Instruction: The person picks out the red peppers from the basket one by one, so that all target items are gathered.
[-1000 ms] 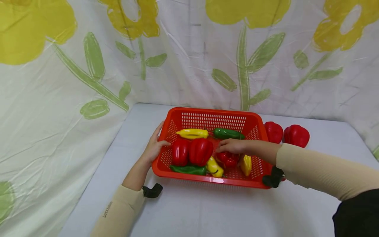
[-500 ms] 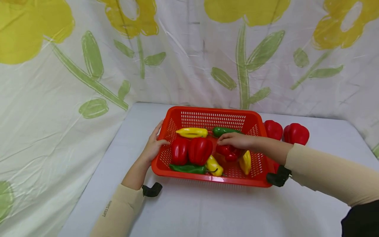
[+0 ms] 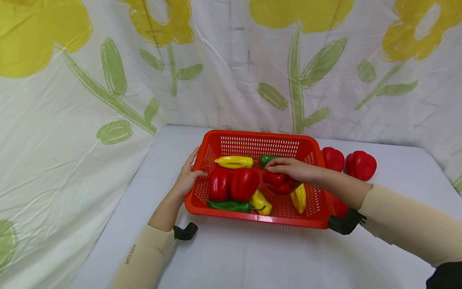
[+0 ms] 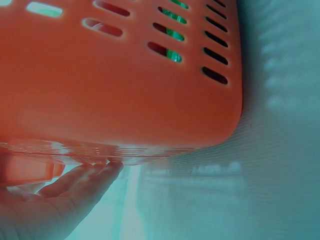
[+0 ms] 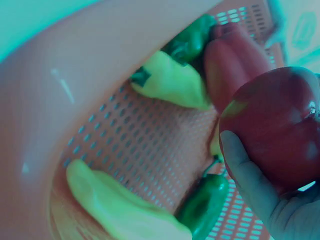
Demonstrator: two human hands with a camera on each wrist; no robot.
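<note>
A red plastic basket [image 3: 231, 216] holds several peppers. My left hand [image 3: 187, 180] grips its left rim, thumb over the edge and fingers along the outside; in the left wrist view the fingers [image 4: 82, 187] touch the basket wall. Inside the basket's right half, my right hand [image 3: 296, 170] holds a red bell pepper [image 5: 275, 130] from above, raised off the mesh bottom. Two more red bell peppers [image 3: 244, 184] lie left of it. Around them are long yellow peppers [image 3: 234, 161] and green peppers [image 3: 229, 206], one green one partly hidden behind my right hand.
Outside the basket's right end, two red bell peppers [image 3: 361, 165] stand on the white table [image 3: 252, 257]. Another red pepper [image 3: 340, 208] shows partly near the right front corner. A flowered cloth [image 3: 223, 80] hangs behind the table and along its left.
My right hand has lifted the red bell pepper off the basket's bottom, and its forearm has drawn back to the right. The left hand and basket stay put.
</note>
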